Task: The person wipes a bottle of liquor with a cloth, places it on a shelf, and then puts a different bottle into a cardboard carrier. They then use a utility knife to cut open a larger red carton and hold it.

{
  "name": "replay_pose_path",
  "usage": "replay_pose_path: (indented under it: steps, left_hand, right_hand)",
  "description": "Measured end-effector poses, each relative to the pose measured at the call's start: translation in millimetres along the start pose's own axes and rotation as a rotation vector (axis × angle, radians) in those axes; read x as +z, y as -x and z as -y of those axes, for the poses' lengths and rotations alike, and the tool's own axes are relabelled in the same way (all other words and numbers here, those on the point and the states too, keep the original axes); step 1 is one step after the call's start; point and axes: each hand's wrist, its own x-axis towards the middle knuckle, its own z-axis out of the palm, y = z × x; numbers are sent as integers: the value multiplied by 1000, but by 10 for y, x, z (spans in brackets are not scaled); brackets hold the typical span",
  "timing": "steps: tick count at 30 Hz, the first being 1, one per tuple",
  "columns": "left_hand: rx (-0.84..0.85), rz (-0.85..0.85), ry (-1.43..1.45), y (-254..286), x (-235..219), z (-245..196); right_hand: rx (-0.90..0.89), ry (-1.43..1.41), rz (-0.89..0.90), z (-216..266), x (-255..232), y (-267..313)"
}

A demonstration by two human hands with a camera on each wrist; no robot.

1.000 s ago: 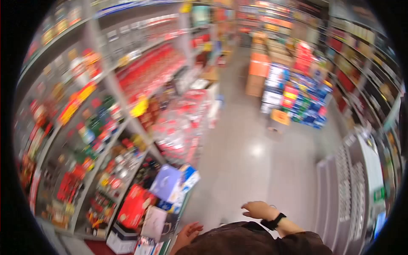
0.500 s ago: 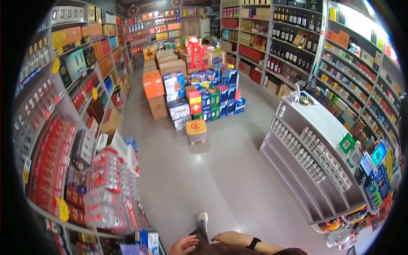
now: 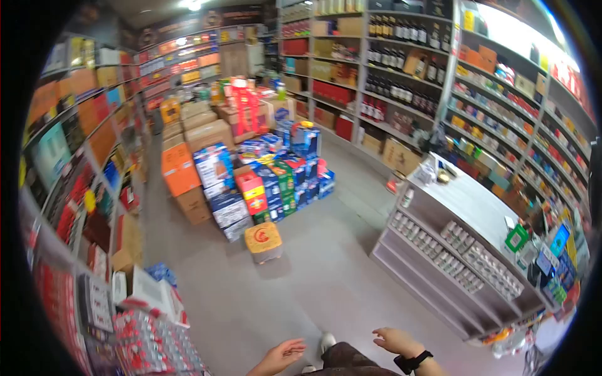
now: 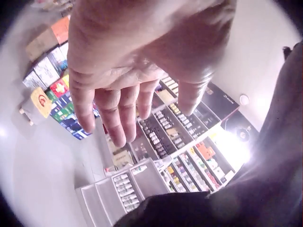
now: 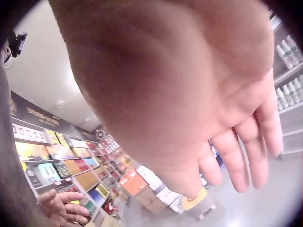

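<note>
My left hand (image 3: pixel 281 356) hangs in front of my body at the bottom of the head view, holding nothing. Its fingers are relaxed and spread a little in the left wrist view, with the palm bare. To the right, my right hand (image 3: pixel 399 343) is held out over the floor, a black band (image 3: pixel 413 361) on its wrist. In the right wrist view its fingers (image 5: pixel 234 158) hang loose and its palm is bare. Neither hand touches any goods. Ahead on the floor stands a small stool (image 3: pixel 264 242) with a yellow top and a red mark.
Beyond the stool are stacked drink cartons (image 3: pixel 276 182) and brown boxes (image 3: pixel 210 133). A white-topped counter (image 3: pixel 464 194) with rows of small bottles stands right. Packs of red-capped bottles (image 3: pixel 150 341) sit at the lower left. Stocked shelves (image 3: pixel 401 69) line the walls.
The view has swung from the left shelves toward the counter and the room's middle. The stool and cartons appear nearer. Both hands remain free, and the right one now sits farther from the left.
</note>
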Motion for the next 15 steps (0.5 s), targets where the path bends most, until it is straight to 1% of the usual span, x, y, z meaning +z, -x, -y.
replay_pose_path:
  steps: [1,3,4,5,7,8,10,11,13,14,15]
  left_hand:
    - [-20,91,41,-302,-81,-32]
    - [-89,159,17,-920,-207,-3]
    - [-122,186,6,-1208,-218,-11]
    - [-161,209,3,-1488,-224,-50]
    - [-216,233,-25,-2111,-289,-270]
    - [-203,238,-41,-2426,-344,-344]
    - [-188,252,-60,-2986,-457,-424]
    - [-139,264,-160,-3218,-497,-646]
    - [-45,289,-356,-3690,-596,-1288]
    - [-54,272,-403,-3905,-668,-1496]
    - [-64,248,-374,-4091,-768,-1618]
  right_hand:
    - [38,19,41,-224,31,-103]
    - [102,58,123,-659,127,-361]
    - [132,60,188,-815,100,-480]
    - [163,43,214,-967,54,-609]
    - [190,15,248,-1227,-151,-1044]
    - [203,44,222,-1381,-239,-1317]
    - [156,71,117,-1584,-591,-2005]
    - [139,83,71,-1622,-794,-2249]
    - [60,47,-113,-1341,-1464,-2812]
    - [62,79,-89,-1138,-1813,-3145]
    - [62,117,-61,-930,-2116,-3475]
